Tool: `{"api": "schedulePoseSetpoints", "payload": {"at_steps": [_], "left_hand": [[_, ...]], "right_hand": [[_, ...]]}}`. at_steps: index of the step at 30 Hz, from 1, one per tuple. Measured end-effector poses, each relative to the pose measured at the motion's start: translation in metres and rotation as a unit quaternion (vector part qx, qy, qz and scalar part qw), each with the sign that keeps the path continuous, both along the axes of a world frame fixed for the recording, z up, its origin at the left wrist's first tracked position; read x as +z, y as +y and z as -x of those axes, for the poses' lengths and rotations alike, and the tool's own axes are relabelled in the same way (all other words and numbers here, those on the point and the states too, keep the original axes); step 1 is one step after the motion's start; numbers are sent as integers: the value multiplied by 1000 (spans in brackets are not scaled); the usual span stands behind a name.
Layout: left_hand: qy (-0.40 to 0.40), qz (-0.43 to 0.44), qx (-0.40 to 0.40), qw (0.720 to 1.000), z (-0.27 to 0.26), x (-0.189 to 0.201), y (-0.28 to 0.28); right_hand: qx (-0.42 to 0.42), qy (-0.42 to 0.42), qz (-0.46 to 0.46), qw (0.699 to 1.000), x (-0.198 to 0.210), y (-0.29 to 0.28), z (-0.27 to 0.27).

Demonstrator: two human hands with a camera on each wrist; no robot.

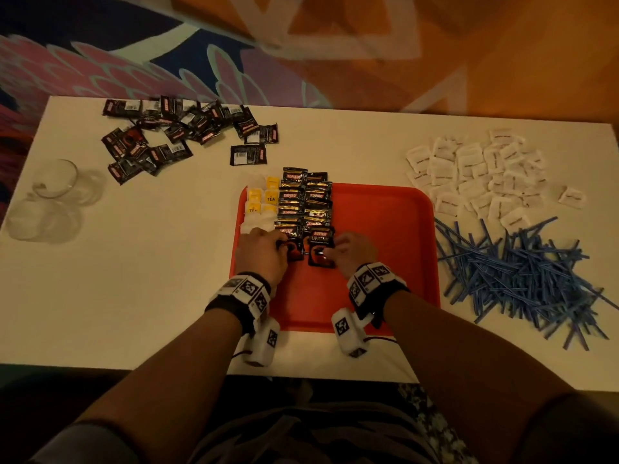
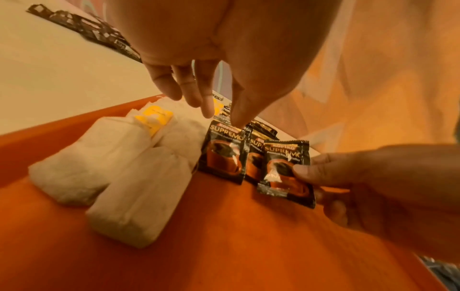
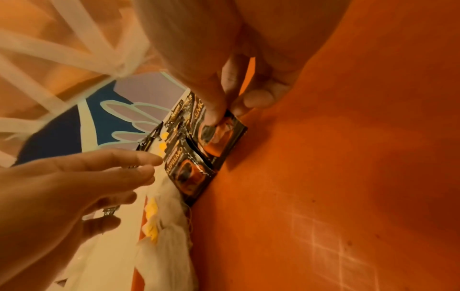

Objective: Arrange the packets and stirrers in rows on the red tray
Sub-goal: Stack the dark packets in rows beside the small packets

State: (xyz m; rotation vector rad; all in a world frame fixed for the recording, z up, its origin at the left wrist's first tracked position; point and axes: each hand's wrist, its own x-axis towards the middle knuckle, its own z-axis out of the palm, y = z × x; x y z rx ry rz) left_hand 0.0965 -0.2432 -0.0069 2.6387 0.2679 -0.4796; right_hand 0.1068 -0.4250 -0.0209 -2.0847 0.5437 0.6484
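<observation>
Slippage is looking like the main risk: the glossy foil coffee packet point(image 1: 321, 251), which the right hand point(image 1: 348, 251) is pinching between thumb and fingers point(image 2: 321, 173) at centre frame, is overlapping its slick neighbours on the red tray point(image 1: 385, 229) and could skew both dark rows. Left hand point(image 1: 261, 252) is hovering with fingers point(image 2: 184, 86) spread, touching the adjacent packet point(image 2: 224, 155). Soft papery tea bags point(image 2: 104, 163) are lying at left; thin blue stirrers point(image 1: 522, 276) and white sachets point(image 1: 475, 175) are waiting on the table point(image 1: 167, 279), right of frame.
</observation>
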Motion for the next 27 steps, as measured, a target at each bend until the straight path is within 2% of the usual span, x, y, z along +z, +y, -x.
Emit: {"api": "schedulePoseSetpoints", "payload": {"at_steps": [3, 6, 14, 20, 27], "left_hand": [[1, -37, -43, 998, -2, -11, 0], [16, -38, -67, 997, -3, -14, -1], [4, -23, -68, 997, -7, -12, -2], [0, -32, -65, 997, -6, -12, -1], [-17, -34, -65, 997, -5, -10, -4]], "right_hand": [[11, 11, 12, 1000, -7, 4, -7], [29, 14, 28, 999, -9, 8, -10], [-19, 0, 30, 999, -11, 11, -13], [-6, -8, 38, 999, -14, 11, -15], [-39, -4, 17, 999, -21, 10, -15]]}}
